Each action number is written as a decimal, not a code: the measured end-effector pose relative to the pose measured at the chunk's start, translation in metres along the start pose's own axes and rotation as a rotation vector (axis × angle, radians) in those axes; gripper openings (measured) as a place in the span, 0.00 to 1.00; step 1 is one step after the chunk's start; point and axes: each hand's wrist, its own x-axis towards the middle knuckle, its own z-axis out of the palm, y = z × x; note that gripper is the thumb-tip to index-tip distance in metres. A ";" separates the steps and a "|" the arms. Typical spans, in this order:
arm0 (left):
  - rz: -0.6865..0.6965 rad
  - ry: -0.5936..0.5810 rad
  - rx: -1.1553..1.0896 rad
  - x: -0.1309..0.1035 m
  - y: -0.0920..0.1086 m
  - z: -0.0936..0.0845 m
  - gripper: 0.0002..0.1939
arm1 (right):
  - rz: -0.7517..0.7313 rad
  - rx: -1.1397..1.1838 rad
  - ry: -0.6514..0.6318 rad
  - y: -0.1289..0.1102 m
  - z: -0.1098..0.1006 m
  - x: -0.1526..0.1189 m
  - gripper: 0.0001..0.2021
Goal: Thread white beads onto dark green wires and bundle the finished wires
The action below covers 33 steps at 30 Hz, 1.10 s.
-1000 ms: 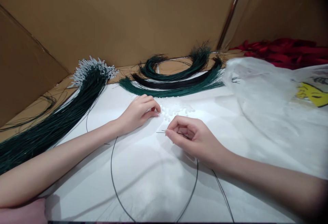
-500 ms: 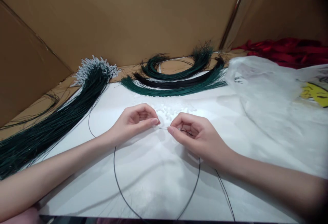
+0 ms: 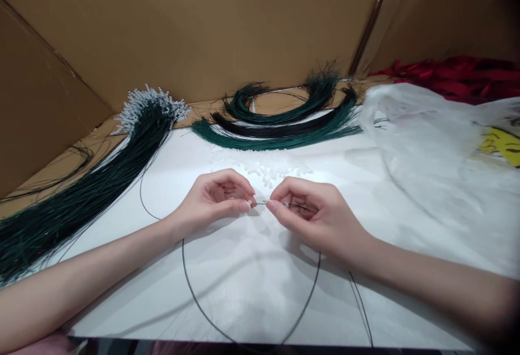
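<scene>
My left hand (image 3: 221,198) is closed in a pinch, with a small white bead (image 3: 250,203) at the tips of thumb and forefinger. A short length of thin dark cord (image 3: 260,203) runs from the bead to my right hand (image 3: 309,209), which is shut on it between thumb and forefinger. Another white speck, perhaps a bead, shows on the cord inside the right fingers. Below both hands, a dark cord loop (image 3: 190,295) hangs down past the table's front edge. Loose white beads (image 3: 266,168) lie just beyond the fingertips.
At left lies a thick bundle of dark green cords (image 3: 97,187) with white-tipped ends. Curved green and black cord bundles (image 3: 280,136) rest at the back. A clear plastic bag (image 3: 439,182) covers the right side, red ribbons (image 3: 459,76) behind it. Cardboard walls (image 3: 227,25) enclose the table.
My hands stay close together, still pinching. The left fingers have shifted slightly down, and the white bead at their tips shows more plainly. The cord loop has moved slightly right.
</scene>
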 end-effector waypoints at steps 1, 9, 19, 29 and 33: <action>0.002 0.000 0.006 0.000 0.000 0.000 0.08 | -0.016 -0.010 0.000 0.000 0.000 0.000 0.06; 0.013 -0.030 0.024 0.001 -0.002 -0.002 0.03 | -0.066 -0.036 0.013 -0.002 0.000 0.001 0.06; 0.019 -0.030 0.014 0.000 0.001 0.000 0.04 | -0.063 -0.071 0.020 -0.001 0.000 0.000 0.06; 0.017 -0.010 -0.072 -0.001 0.000 0.004 0.08 | -0.093 -0.070 0.024 -0.003 0.001 0.001 0.07; 0.019 -0.009 -0.082 -0.002 0.000 0.003 0.08 | -0.095 -0.082 0.023 -0.003 0.000 0.000 0.07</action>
